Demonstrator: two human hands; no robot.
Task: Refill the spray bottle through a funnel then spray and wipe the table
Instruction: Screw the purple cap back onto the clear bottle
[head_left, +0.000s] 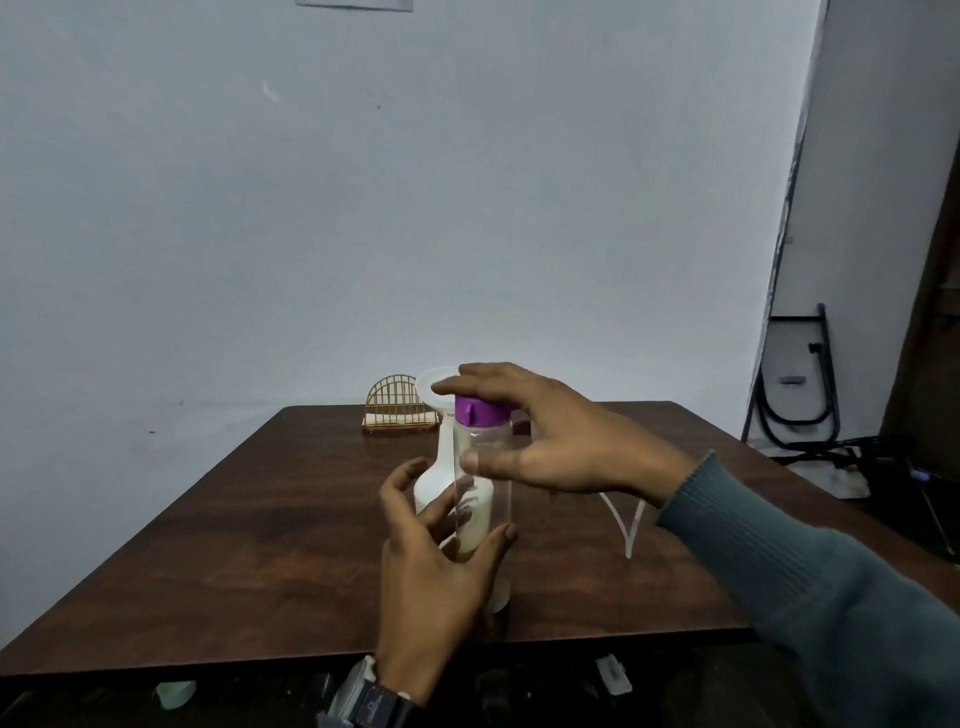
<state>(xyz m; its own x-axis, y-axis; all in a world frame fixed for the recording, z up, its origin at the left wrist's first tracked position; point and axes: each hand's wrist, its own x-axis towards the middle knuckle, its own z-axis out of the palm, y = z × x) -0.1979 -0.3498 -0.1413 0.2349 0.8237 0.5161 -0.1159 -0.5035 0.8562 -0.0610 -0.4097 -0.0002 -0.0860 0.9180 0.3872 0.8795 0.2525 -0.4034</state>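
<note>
On the dark wooden surface (260, 545), near its front edge, stands a clear bottle (496, 512) with a purple cap (480, 410). The left hand (431, 566) holds it low down, thumb on one side and fingers curled round the back. The right hand (550, 441), in a grey-green sleeve (831, 597), arches over the cap with its fingers spread wide and its thumb across the bottle's front; whether it touches the cap is unclear. Just behind stands the white spray bottle (434, 483), with a pale funnel (434, 382) seated in its neck. A thin white tube (631, 525) lies to the right, and a gold wire rack (395, 405) stands by the far edge.
</note>
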